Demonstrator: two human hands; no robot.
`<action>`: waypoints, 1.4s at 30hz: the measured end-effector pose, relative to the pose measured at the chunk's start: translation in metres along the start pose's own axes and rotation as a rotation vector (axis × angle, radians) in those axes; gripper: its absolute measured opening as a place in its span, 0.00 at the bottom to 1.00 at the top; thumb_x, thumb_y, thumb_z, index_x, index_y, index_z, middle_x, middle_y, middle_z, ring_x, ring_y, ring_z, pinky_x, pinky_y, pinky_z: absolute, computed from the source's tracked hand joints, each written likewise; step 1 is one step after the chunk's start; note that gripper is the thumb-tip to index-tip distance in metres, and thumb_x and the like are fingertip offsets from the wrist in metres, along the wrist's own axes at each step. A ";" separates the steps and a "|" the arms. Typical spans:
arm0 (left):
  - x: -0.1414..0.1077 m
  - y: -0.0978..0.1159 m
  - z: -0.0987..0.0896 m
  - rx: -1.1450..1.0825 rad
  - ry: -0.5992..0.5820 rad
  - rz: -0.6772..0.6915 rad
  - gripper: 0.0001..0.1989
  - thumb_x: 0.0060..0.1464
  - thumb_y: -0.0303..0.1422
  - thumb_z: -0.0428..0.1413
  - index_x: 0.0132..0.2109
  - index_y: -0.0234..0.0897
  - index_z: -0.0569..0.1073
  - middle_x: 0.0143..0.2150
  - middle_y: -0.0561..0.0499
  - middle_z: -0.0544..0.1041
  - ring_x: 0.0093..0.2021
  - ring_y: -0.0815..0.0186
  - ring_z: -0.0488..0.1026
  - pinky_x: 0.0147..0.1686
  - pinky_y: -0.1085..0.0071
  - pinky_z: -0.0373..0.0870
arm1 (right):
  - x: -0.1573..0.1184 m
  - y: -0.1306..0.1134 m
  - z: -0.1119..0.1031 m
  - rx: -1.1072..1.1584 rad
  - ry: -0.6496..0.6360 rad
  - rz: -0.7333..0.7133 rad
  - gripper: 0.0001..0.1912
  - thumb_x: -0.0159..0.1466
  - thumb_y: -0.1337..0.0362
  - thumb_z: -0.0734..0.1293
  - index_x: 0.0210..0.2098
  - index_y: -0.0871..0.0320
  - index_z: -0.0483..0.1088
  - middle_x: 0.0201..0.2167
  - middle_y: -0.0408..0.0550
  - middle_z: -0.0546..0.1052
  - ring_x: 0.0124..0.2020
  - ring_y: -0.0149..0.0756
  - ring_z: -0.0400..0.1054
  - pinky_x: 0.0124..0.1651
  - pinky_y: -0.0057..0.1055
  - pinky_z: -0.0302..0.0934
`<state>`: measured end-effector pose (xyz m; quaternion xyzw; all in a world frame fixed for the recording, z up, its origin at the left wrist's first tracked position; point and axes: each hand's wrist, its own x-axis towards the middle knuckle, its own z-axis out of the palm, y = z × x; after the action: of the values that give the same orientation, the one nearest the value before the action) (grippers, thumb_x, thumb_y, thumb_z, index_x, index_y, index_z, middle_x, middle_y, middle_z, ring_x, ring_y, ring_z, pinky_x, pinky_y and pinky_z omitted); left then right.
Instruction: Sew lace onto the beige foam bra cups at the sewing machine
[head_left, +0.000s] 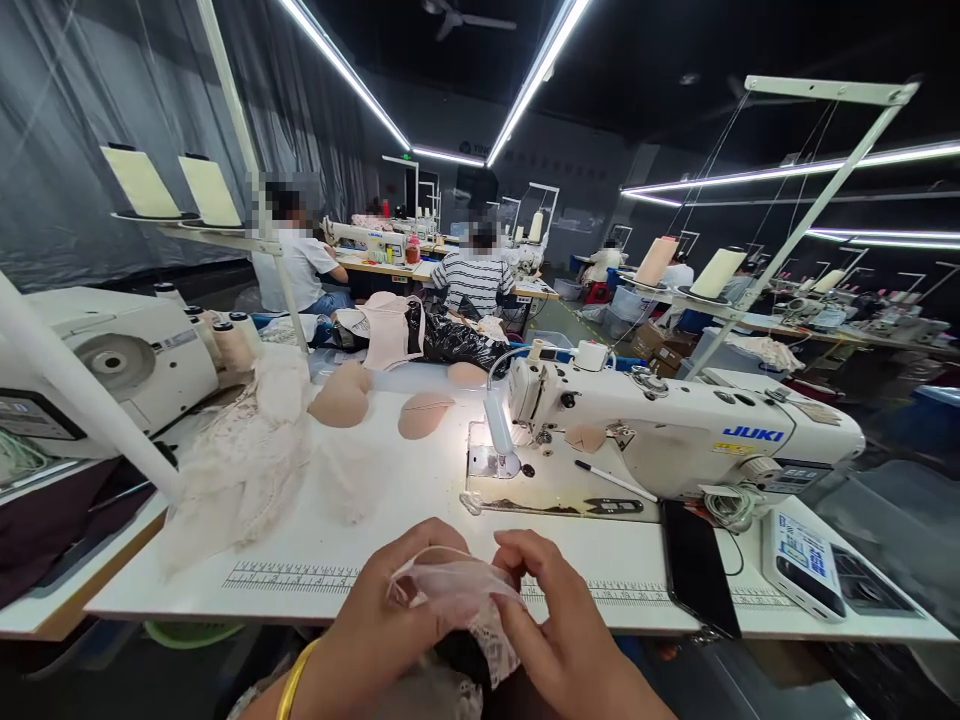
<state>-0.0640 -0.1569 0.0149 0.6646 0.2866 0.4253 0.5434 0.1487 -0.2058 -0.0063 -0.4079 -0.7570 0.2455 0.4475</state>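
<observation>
Sheer pale fabric (454, 580) is stretched between my hands over the front edge of the table, with lace trim hanging below it. My left hand (405, 590), a gold bangle at its wrist, has its fingers and thumb wrapped round the fabric's left part. On the right side, my right hand (551, 600) pinches the fabric's edge between thumb and fingers. Beyond the hands stands a white sewing machine (675, 420) with its lamp lit. Beige cups (341, 394) lie on the table behind, and a heap of lace (247, 450) is at the left.
A black phone (699, 570), a white box (801, 565), small snips (613, 506) and a pen (615, 480) lie at the right of the table (300, 525). Thread cones (142, 182) stand on a rack at the left. Several people sit at machines farther back.
</observation>
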 end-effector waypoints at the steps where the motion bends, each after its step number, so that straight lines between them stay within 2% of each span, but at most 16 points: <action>1: 0.001 -0.003 0.003 -0.151 -0.001 -0.148 0.13 0.54 0.40 0.69 0.38 0.36 0.78 0.30 0.50 0.78 0.30 0.65 0.74 0.30 0.74 0.71 | 0.004 0.003 0.002 0.099 0.012 0.121 0.19 0.74 0.65 0.60 0.63 0.45 0.60 0.42 0.46 0.73 0.40 0.38 0.69 0.44 0.34 0.66; 3: 0.002 -0.007 0.008 -0.405 0.022 -0.327 0.18 0.50 0.42 0.71 0.41 0.34 0.79 0.32 0.49 0.80 0.32 0.62 0.77 0.34 0.70 0.75 | 0.014 0.014 0.000 0.249 0.027 0.335 0.11 0.74 0.59 0.62 0.55 0.49 0.65 0.35 0.42 0.71 0.35 0.36 0.67 0.37 0.31 0.64; 6: 0.002 -0.006 0.012 -0.582 0.070 -0.391 0.23 0.50 0.41 0.72 0.51 0.36 0.80 0.42 0.44 0.84 0.42 0.55 0.80 0.47 0.60 0.77 | 0.026 0.031 -0.008 0.273 0.149 0.460 0.12 0.72 0.52 0.64 0.45 0.54 0.67 0.31 0.40 0.68 0.30 0.34 0.64 0.33 0.29 0.59; 9: 0.001 -0.001 0.013 -0.609 0.090 -0.374 0.23 0.53 0.39 0.70 0.55 0.40 0.80 0.48 0.44 0.84 0.47 0.54 0.80 0.52 0.58 0.76 | 0.027 0.032 -0.015 0.100 0.253 0.377 0.12 0.72 0.53 0.64 0.40 0.54 0.67 0.33 0.43 0.70 0.34 0.36 0.64 0.33 0.30 0.58; 12: 0.002 0.000 0.013 -0.585 0.106 -0.350 0.21 0.54 0.38 0.70 0.54 0.41 0.81 0.49 0.45 0.83 0.49 0.54 0.80 0.53 0.59 0.75 | 0.020 0.013 -0.014 -0.007 0.185 0.194 0.09 0.74 0.58 0.62 0.38 0.54 0.68 0.35 0.45 0.71 0.37 0.37 0.65 0.37 0.32 0.60; 16: 0.002 -0.007 0.015 -0.517 0.129 -0.334 0.16 0.52 0.40 0.71 0.45 0.36 0.82 0.43 0.45 0.84 0.43 0.57 0.80 0.48 0.64 0.76 | 0.017 -0.009 -0.007 -0.033 0.099 0.047 0.05 0.73 0.66 0.63 0.38 0.53 0.69 0.36 0.45 0.72 0.37 0.36 0.67 0.39 0.32 0.61; 21: -0.004 -0.022 0.014 -0.361 0.172 -0.291 0.16 0.50 0.41 0.71 0.40 0.35 0.82 0.37 0.46 0.83 0.38 0.58 0.78 0.40 0.67 0.77 | 0.023 -0.014 -0.001 -0.112 0.101 -0.022 0.07 0.71 0.70 0.62 0.37 0.53 0.66 0.34 0.43 0.71 0.36 0.35 0.65 0.37 0.32 0.59; 25: -0.009 -0.027 0.012 -0.135 0.228 -0.313 0.15 0.49 0.42 0.71 0.35 0.34 0.82 0.33 0.45 0.83 0.35 0.60 0.77 0.36 0.70 0.75 | 0.023 -0.014 0.004 -0.130 0.067 0.001 0.07 0.71 0.70 0.60 0.37 0.53 0.63 0.34 0.43 0.69 0.36 0.35 0.64 0.37 0.31 0.57; 27: -0.010 -0.024 0.013 -0.110 0.234 -0.327 0.15 0.48 0.42 0.72 0.33 0.33 0.81 0.32 0.46 0.82 0.34 0.60 0.76 0.35 0.71 0.75 | 0.021 -0.012 0.006 -0.098 0.051 0.053 0.06 0.70 0.69 0.61 0.36 0.53 0.61 0.33 0.42 0.67 0.35 0.35 0.62 0.35 0.31 0.56; 31: -0.007 -0.018 0.017 -0.396 0.196 -0.327 0.16 0.49 0.41 0.72 0.40 0.35 0.82 0.37 0.46 0.84 0.37 0.57 0.79 0.42 0.65 0.78 | 0.017 -0.002 0.007 0.198 0.071 0.277 0.11 0.74 0.59 0.58 0.34 0.52 0.57 0.29 0.39 0.62 0.29 0.33 0.56 0.30 0.29 0.54; 33: -0.006 -0.019 0.018 -0.479 0.211 -0.320 0.18 0.50 0.40 0.72 0.45 0.36 0.82 0.41 0.45 0.84 0.41 0.56 0.80 0.46 0.62 0.78 | 0.016 0.002 0.006 0.270 0.112 0.338 0.13 0.75 0.55 0.57 0.34 0.52 0.58 0.28 0.38 0.61 0.29 0.33 0.55 0.30 0.29 0.55; 35: -0.006 -0.023 0.018 -0.456 0.240 -0.318 0.17 0.50 0.40 0.72 0.44 0.36 0.82 0.41 0.45 0.84 0.40 0.56 0.79 0.45 0.63 0.77 | 0.016 0.001 0.005 0.176 0.142 0.277 0.12 0.75 0.57 0.59 0.35 0.53 0.62 0.30 0.40 0.64 0.31 0.33 0.59 0.32 0.30 0.56; 38: -0.009 -0.031 0.016 -0.312 0.273 -0.304 0.16 0.50 0.42 0.71 0.38 0.35 0.81 0.36 0.46 0.83 0.37 0.59 0.78 0.39 0.67 0.77 | 0.016 -0.006 0.004 -0.037 0.139 0.064 0.07 0.74 0.65 0.61 0.37 0.54 0.66 0.33 0.44 0.69 0.34 0.35 0.64 0.36 0.31 0.59; 40: -0.010 -0.032 0.015 -0.193 0.285 -0.285 0.16 0.51 0.43 0.70 0.35 0.34 0.81 0.33 0.46 0.83 0.35 0.60 0.77 0.36 0.69 0.76 | 0.017 -0.011 0.005 -0.128 0.137 -0.037 0.06 0.72 0.70 0.61 0.39 0.53 0.66 0.34 0.44 0.71 0.35 0.36 0.66 0.36 0.32 0.60; 42: -0.012 -0.030 0.015 -0.089 0.291 -0.277 0.16 0.51 0.44 0.70 0.35 0.34 0.81 0.33 0.46 0.83 0.35 0.59 0.77 0.36 0.70 0.76 | 0.018 -0.013 0.006 -0.189 0.133 -0.076 0.07 0.72 0.72 0.61 0.39 0.53 0.65 0.34 0.45 0.71 0.35 0.36 0.65 0.36 0.32 0.60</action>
<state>-0.0539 -0.1669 -0.0175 0.5256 0.4317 0.4505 0.5784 0.1332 -0.1979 0.0090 -0.4348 -0.7604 0.1282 0.4652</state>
